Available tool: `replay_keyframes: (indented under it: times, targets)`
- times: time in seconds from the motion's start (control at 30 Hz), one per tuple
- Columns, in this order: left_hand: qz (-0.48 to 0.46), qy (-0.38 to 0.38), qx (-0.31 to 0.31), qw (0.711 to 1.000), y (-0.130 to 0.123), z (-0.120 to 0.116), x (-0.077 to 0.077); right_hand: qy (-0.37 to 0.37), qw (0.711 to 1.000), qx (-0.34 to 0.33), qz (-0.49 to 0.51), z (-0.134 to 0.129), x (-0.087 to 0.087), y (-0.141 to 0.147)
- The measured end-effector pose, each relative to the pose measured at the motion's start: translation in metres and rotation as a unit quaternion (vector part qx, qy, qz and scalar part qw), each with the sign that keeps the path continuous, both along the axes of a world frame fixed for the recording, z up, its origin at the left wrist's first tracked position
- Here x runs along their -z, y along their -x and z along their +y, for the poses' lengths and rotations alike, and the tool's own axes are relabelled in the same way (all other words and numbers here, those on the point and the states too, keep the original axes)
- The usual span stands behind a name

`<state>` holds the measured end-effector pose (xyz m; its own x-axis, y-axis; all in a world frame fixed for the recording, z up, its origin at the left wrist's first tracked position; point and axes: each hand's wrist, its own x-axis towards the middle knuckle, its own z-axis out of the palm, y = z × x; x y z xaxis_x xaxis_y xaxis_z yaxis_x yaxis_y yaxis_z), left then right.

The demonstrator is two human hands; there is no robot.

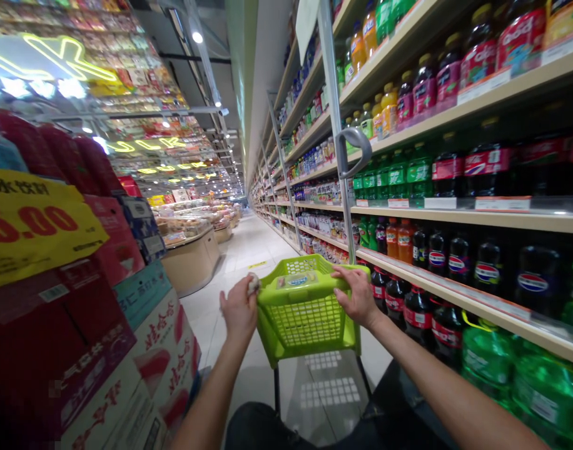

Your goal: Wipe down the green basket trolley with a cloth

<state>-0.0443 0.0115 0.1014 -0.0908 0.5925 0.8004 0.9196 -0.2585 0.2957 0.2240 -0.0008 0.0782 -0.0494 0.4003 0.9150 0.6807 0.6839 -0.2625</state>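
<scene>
A lime-green plastic shopping cart (309, 322) with a grid-patterned basket stands before me on thin dark legs. My right hand (356, 295) is closed over the right part of its handle bar (289, 289). At the bar's left end is my left hand (239, 307), its fingers curled around a small crumpled whitish wad (253, 284) that looks like tissue. Whether the left fingers also grip the bar cannot be made out. On the middle of the handle lies a pale label (296, 280).
Shelves of bottled drinks (422, 169) line the right side, with a grey loop handle (353, 152) jutting from a post. Stacked drink cartons (162, 350) and a yellow price sign (37, 225) crowd the left. A tiled aisle (249, 240) runs ahead past display counters (190, 259).
</scene>
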Motion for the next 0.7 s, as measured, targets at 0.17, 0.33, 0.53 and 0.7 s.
replay_keyframes:
  times: [0.17,0.33,0.53,0.7]
  targets:
    - [0.117,-0.049,0.130,0.983,-0.045,-0.010,0.006,0.005,1.000,-0.004,-0.008,-0.001,-0.002,-0.003]
    - [0.051,-0.026,0.016,0.998,0.019,-0.004,0.005,0.010,1.000,-0.019,-0.015,-0.002,-0.002,-0.002]
    - [0.038,-0.006,0.068,0.997,-0.014,-0.006,-0.001,-0.004,1.000,-0.002,-0.011,-0.001,-0.001,0.004]
    - [0.058,-0.006,0.110,0.992,-0.027,-0.005,-0.003,0.015,1.000,-0.005,-0.013,0.000,-0.003,-0.001]
